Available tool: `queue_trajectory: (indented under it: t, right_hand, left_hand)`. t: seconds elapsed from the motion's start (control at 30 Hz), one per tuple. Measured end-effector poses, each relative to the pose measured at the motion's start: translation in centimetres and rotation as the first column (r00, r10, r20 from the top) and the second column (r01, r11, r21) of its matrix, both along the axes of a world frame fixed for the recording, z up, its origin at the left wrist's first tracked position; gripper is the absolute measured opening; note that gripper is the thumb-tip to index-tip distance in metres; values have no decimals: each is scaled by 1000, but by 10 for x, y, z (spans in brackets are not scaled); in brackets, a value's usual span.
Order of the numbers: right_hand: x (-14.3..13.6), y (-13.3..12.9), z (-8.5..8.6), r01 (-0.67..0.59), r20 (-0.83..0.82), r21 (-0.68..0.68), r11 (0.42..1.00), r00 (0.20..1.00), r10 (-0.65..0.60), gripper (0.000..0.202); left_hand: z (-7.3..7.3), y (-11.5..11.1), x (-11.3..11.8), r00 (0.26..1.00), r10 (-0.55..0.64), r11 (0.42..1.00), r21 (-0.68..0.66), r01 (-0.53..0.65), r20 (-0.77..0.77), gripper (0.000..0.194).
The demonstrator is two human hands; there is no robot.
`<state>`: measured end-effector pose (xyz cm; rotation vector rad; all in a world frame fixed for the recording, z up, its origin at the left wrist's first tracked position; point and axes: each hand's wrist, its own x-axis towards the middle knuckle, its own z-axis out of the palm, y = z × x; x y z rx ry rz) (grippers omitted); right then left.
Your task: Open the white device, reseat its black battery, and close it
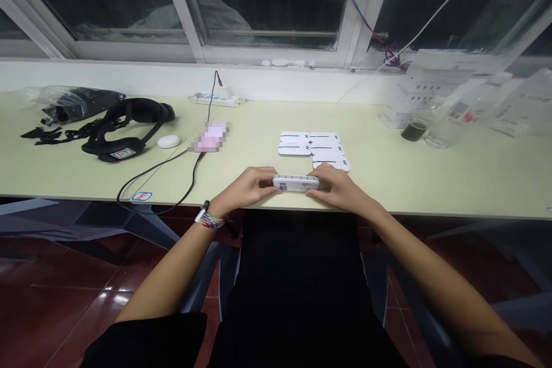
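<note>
Between my two hands, near the table's front edge, is a flat white rounded case (296, 183) with small printed labels on the side facing me. My left hand (250, 187) grips its left end, thumb toward me and fingers behind. The right end is pinched by my right hand (338, 188) in the same way. Just beyond lie several white rounded cases (328, 148) in two columns, each with a black line, some with a letter mark. The nearest one (331, 161) is partly hidden by my right hand.
On the left are a black headset (125, 126), a white rounded object (168, 141) and a blurred-out device (211, 137) on a black cable (194, 175). A power strip (217, 100) lies by the wall. At right stand a clear bottle (444, 132), a cup of dark liquid (414, 129) and white boxes (405, 98).
</note>
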<state>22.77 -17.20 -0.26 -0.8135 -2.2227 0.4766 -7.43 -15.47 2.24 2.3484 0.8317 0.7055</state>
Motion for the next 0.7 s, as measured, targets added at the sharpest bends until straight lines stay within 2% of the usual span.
queue_trajectory:
  t: [0.2,0.37,0.4,0.5,0.57,0.7]
  right_hand:
    - [1,0,-2,-12,24,58,998,1000,11,25]
    - [0,-4,-1,-10,58,93,996,998,5,9]
    - [-1,-5,-1,-4,79,126,992,997,-6,11]
    - [-5,-8,-2,30,172,256,966,982,-76,37]
    - [-8,-10,-2,49,230,319,947,965,-127,48]
    - [-10,-13,3,41,264,294,955,957,-122,47]
  left_hand:
    - [0,1,0,1000,6,1000,27,-6,5,22]
    - [-3,0,0,999,-13,995,101,10,34,17]
    - [-3,0,0,999,-16,995,102,13,30,18]
    - [-4,-1,0,1000,-12,996,90,14,-24,35]
    - [-5,-1,1,997,-8,996,86,15,-74,44]
    - [-8,1,2,992,17,992,126,-1,-126,49]
